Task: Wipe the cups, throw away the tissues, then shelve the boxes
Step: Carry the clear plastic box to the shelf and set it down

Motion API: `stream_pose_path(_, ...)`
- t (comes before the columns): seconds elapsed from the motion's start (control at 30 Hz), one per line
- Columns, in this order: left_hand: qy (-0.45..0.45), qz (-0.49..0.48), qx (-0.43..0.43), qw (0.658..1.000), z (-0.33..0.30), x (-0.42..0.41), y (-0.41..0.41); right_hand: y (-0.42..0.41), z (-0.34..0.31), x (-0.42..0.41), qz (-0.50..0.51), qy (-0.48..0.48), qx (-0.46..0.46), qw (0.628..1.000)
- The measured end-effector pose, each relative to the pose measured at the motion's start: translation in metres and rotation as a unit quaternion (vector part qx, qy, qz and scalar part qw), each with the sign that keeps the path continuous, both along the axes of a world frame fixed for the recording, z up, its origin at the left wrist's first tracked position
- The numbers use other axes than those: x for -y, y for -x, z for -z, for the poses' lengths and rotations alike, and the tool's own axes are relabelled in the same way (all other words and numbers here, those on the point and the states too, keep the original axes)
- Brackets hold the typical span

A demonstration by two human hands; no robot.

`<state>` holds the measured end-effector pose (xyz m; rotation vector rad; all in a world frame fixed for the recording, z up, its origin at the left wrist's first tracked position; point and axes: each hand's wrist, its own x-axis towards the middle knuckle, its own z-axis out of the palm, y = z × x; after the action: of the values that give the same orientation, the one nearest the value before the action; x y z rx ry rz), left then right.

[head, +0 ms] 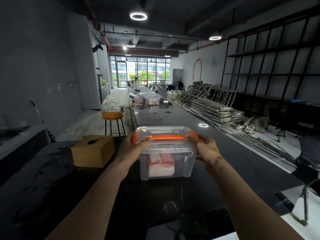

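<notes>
Near the front middle of the dark tabletop [199, 191], a person is holding a clear box [167, 153] with orange latches, one hand at each short end. The left hand [134, 148] is pressing against the box's left end with its fingers [144, 141] curled up at the orange latch, and the right hand [207, 148] is clamped on the right end the same way, so both sets of fingers are closed on the box. Whether its base is resting on the tabletop or hanging just above it cannot be told. Inside it, a red and white packet [161, 164] is lying on the bottom. The box's long axis is running left to right, straight across between the hands, with neither hand nearer than the other. A wooden tissue box [93, 151] is sitting just to the left, apart from the clear one. Judging by the task, the shelving step seems to be in hand: black shelves [270, 66] are standing well apart along the right wall, so the carry would probably be calling for a turn to the right.
</notes>
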<state>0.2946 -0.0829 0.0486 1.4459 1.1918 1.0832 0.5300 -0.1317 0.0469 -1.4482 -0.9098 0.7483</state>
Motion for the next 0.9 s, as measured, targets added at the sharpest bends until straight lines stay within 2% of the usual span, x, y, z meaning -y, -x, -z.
stream_pose_path(0.2,-0.027,-0.009,0.01,1.0,-0.028,0.022,0.031,0.026,-0.027,0.02,-0.004,-0.025,0.018,1.0)
stream_pose_path(0.5,-0.061,-0.037,0.03,0.997,-0.057,0.067,0.115,0.111,-0.058,0.066,-0.003,-0.067,0.017,0.998)
stream_pose_path(0.9,-0.046,-0.065,0.045,0.996,-0.046,0.148,0.234,0.226,-0.051,0.124,-0.022,-0.043,0.041,0.998)
